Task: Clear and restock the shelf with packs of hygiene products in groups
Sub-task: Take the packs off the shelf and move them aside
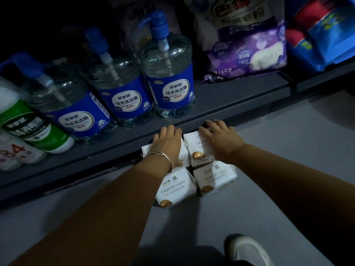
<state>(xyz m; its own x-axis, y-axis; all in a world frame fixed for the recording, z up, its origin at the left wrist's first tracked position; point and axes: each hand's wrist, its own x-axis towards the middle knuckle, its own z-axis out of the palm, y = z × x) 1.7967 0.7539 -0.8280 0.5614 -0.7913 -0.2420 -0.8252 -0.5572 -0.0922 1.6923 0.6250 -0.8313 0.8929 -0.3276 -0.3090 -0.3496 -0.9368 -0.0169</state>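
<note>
Head view, dim light. Four white packs [194, 167] clustered on the grey floor [278, 169], touching, just below the dark shelf [240, 96] edge. Left hand [168, 143] flat over the far-left pack, fingers draped past its far edge, fingertips lost in shadow. Right hand [215, 137] spread on the far-right pack, fingers straight, gripping nothing. Three pump bottles [124, 89] on the shelf, purple bag [244, 50] beside. Upper shelf black, unreadable. Shoe [249, 250] cut off below.
</note>
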